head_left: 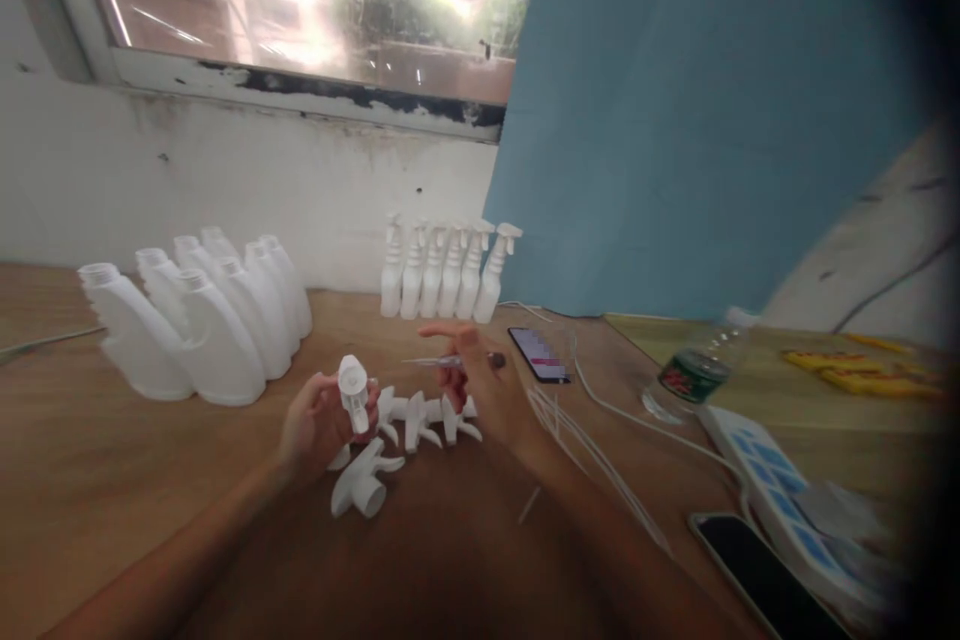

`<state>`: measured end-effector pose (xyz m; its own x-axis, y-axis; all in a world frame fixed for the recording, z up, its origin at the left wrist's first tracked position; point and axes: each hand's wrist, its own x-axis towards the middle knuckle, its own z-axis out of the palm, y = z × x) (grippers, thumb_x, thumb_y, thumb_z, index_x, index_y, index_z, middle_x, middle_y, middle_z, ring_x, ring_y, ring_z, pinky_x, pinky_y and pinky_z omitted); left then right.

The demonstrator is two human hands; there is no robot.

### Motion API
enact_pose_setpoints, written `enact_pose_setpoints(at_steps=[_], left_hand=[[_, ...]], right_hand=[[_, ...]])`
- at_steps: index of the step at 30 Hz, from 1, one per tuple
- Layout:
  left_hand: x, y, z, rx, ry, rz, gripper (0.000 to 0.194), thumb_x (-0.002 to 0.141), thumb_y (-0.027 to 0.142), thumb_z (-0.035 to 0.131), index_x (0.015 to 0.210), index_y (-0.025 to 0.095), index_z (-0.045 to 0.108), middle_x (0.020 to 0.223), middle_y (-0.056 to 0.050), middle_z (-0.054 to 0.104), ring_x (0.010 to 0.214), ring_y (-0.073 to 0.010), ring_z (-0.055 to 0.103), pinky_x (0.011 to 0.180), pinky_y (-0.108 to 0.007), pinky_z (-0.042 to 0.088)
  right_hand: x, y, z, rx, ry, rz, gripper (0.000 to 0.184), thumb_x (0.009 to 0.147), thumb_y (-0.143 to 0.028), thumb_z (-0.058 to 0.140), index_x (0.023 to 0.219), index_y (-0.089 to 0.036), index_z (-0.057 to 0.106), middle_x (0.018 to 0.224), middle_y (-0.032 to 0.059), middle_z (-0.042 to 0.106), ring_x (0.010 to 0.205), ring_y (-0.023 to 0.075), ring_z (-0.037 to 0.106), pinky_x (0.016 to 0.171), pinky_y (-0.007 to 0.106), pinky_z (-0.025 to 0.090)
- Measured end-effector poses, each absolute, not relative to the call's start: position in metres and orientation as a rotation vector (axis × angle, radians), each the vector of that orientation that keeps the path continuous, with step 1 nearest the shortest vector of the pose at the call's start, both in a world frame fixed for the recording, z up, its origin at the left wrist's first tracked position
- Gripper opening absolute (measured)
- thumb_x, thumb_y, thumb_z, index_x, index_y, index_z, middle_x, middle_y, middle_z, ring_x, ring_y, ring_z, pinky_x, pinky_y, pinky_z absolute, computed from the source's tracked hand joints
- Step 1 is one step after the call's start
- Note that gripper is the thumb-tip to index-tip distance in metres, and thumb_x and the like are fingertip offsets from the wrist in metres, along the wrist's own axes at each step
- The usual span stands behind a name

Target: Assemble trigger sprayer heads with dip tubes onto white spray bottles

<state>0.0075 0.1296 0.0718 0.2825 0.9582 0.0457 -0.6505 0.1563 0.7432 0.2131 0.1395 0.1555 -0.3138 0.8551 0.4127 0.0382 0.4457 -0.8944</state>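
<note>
My left hand (pixel 309 425) is closed around a white trigger spray head (pixel 353 390), whose round opening faces me. My right hand (pixel 474 375) grips a thin, pointed metal tool (pixel 435 361) with a dark end; its exact kind is unclear. The tool's tip points left toward the spray head, apart from it. Below and between my hands, several white trigger spray heads (pixel 424 418) lie in a row on the wooden table (pixel 247 510). Another loose spray head (pixel 367 482) rests nearer to me, just below my left hand.
Several open white bottles (pixel 217 340) stand at the left. A row of spray bottles (pixel 450 285) with heads on stands by the wall. At right are a phone (pixel 540 355), white tubes (pixel 592 450), a drink bottle (pixel 694 375), a power strip (pixel 780 490) and another phone (pixel 757 570).
</note>
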Motion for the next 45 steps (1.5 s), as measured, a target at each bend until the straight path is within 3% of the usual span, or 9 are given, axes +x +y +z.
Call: enact_pose_setpoints(at_steps=[5,9,16,21,33,36,40,43,45], left_hand=[[0.009,0.129,0.078,0.781,0.557,1.237,0.032,0.085,0.048,0.052,0.079,0.017,0.048,0.069,0.001,0.052,0.050,-0.0100,0.048,0.045,-0.021,0.037],[0.012,0.128,0.077,0.818,0.624,1.231,0.042,0.082,0.055,0.059,0.077,0.015,0.048,0.063,0.002,0.050,0.047,-0.0075,0.045,0.042,-0.019,0.034],[0.011,0.131,0.073,0.898,0.689,1.349,0.037,0.084,0.049,0.060,0.078,0.018,0.042,0.060,0.005,0.050,0.037,-0.0035,0.035,0.035,-0.015,0.023],[0.010,0.129,0.074,0.905,0.734,1.392,0.033,0.083,0.045,0.061,0.082,0.019,0.040,0.061,0.007,0.048,0.038,-0.0027,0.033,0.033,-0.012,0.021],[0.005,0.127,0.079,0.928,0.776,1.108,0.033,0.080,0.046,0.061,0.075,0.020,0.041,0.047,0.009,0.041,0.030,-0.0023,0.018,0.027,-0.013,0.009],[0.005,0.129,0.071,0.903,0.762,1.070,0.037,0.079,0.050,0.061,0.072,0.019,0.043,0.044,0.008,0.039,0.030,-0.0028,0.021,0.029,-0.014,0.013],[0.004,0.130,0.069,0.839,0.743,1.013,0.045,0.078,0.057,0.058,0.061,0.018,0.042,0.041,0.007,0.034,0.030,-0.0029,0.023,0.030,-0.016,0.014],[0.001,0.132,0.071,0.771,0.710,0.984,0.048,0.080,0.059,0.052,0.058,0.018,0.042,0.040,0.008,0.028,0.029,-0.0028,0.018,0.030,-0.016,0.009],[-0.002,0.133,0.070,0.734,0.687,0.990,0.048,0.082,0.060,0.050,0.058,0.018,0.042,0.040,0.008,0.027,0.030,-0.0030,0.017,0.030,-0.016,0.009]], right_hand=[[0.209,0.136,0.163,-0.700,-1.780,1.139,0.020,0.090,-0.038,0.057,0.094,-0.018,0.061,0.075,0.0005,0.066,0.045,0.0075,0.055,0.043,0.019,0.041],[0.202,0.133,0.154,-0.768,-1.974,1.005,0.010,0.086,-0.027,0.060,0.087,-0.017,0.062,0.076,0.0011,0.069,0.051,0.0089,0.057,0.046,0.019,0.041],[0.207,0.135,0.149,-0.662,-2.325,0.510,0.014,0.090,-0.025,0.058,0.097,-0.021,0.069,0.087,0.0029,0.072,0.075,0.0159,0.065,0.069,0.026,0.048],[0.203,0.136,0.140,-0.525,-2.460,0.309,0.017,0.093,-0.022,0.052,0.101,-0.020,0.066,0.096,0.0077,0.070,0.088,0.0191,0.063,0.078,0.030,0.048],[0.214,0.143,0.151,-0.717,-2.229,0.910,0.023,0.089,-0.035,0.060,0.077,-0.016,0.068,0.067,-0.0001,0.065,0.058,0.0111,0.057,0.052,0.020,0.043],[0.215,0.144,0.149,-0.696,-2.164,1.102,0.028,0.088,-0.039,0.060,0.077,-0.015,0.068,0.065,0.0009,0.066,0.056,0.0120,0.059,0.052,0.021,0.046],[0.212,0.143,0.149,-0.594,-2.203,1.145,0.027,0.091,-0.039,0.057,0.082,-0.015,0.067,0.074,0.0023,0.068,0.063,0.0130,0.063,0.057,0.022,0.049],[0.207,0.140,0.148,-0.459,-2.326,0.830,0.015,0.092,-0.029,0.056,0.094,-0.018,0.066,0.090,0.0046,0.069,0.080,0.0151,0.065,0.071,0.026,0.052],[0.203,0.138,0.145,-0.343,-2.416,0.567,0.020,0.092,-0.024,0.055,0.109,-0.020,0.063,0.111,0.0087,0.066,0.102,0.0186,0.062,0.088,0.032,0.050]])
